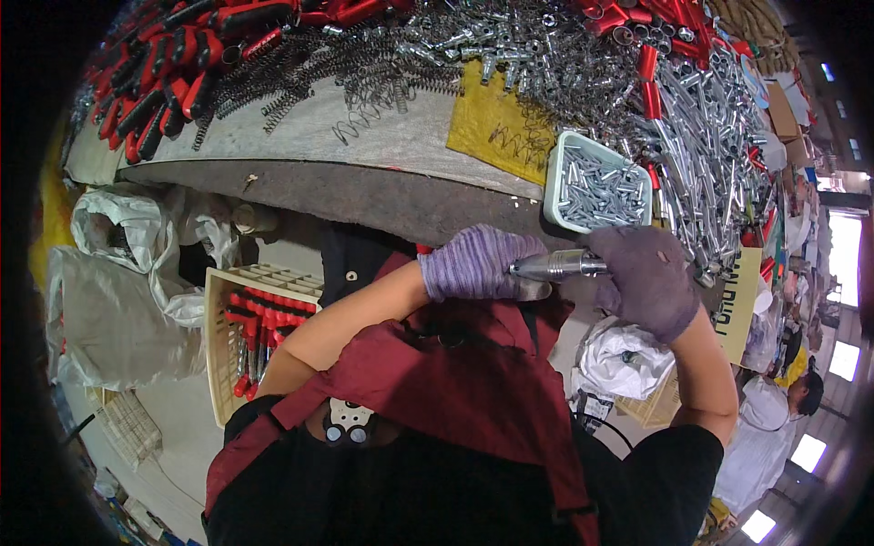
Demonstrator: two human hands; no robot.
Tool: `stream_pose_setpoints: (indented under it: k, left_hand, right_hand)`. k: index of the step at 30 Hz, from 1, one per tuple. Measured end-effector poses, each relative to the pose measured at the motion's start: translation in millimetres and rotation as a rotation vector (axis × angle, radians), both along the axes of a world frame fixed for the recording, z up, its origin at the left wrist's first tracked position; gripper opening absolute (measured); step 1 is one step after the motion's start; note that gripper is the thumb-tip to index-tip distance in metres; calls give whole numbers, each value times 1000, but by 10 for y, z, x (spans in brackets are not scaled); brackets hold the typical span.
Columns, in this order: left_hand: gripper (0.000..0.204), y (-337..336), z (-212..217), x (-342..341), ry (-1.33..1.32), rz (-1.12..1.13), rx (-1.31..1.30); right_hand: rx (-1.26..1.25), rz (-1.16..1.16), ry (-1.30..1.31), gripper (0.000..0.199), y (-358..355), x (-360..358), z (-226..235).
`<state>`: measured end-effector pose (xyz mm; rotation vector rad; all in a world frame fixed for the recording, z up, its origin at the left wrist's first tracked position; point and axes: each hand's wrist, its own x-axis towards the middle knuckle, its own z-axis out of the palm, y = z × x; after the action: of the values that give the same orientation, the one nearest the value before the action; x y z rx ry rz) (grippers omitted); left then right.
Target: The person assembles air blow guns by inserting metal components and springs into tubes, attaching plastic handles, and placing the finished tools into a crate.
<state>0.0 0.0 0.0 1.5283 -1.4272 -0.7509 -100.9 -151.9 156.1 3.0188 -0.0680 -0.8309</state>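
Between my hands lies a shiny metal shaft with a ringed collar (pixel 563 265), level and pointing left to right. My left hand (pixel 478 264), in a purple striped glove, is closed on its left part, the thumb along the underside. My right hand (pixel 643 280), in a dark grey-purple glove, curls round its narrower right end. That end is hidden in the fist. Just behind my right hand, a pale green plastic tub (pixel 553 202) stands at the bench edge, filled with small metal pins (pixel 601 191).
Loose springs (pixel 364 68) and metal fittings (pixel 487 45) cover the bench (pixel 373 146). Red-and-black handles (pixel 173 73) pile up far left, long metal rods (pixel 701 155) at right. A cream crate (pixel 217 337) holds red-handled tools by my left arm; a white sack (pixel 624 357) sits below my right hand.
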Motion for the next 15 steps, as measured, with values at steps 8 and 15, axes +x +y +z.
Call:
stream_pose_setpoints:
  k: [8,15]
  left_hand:
    - [53,9,-75,-70,51,6,64]
    - [61,6,-133,-23,-14,40,-54]
  right_hand:
    - [332,91,-183,45,-21,-19,39]
    - [384,-12,-289,40,15,-86,-169]
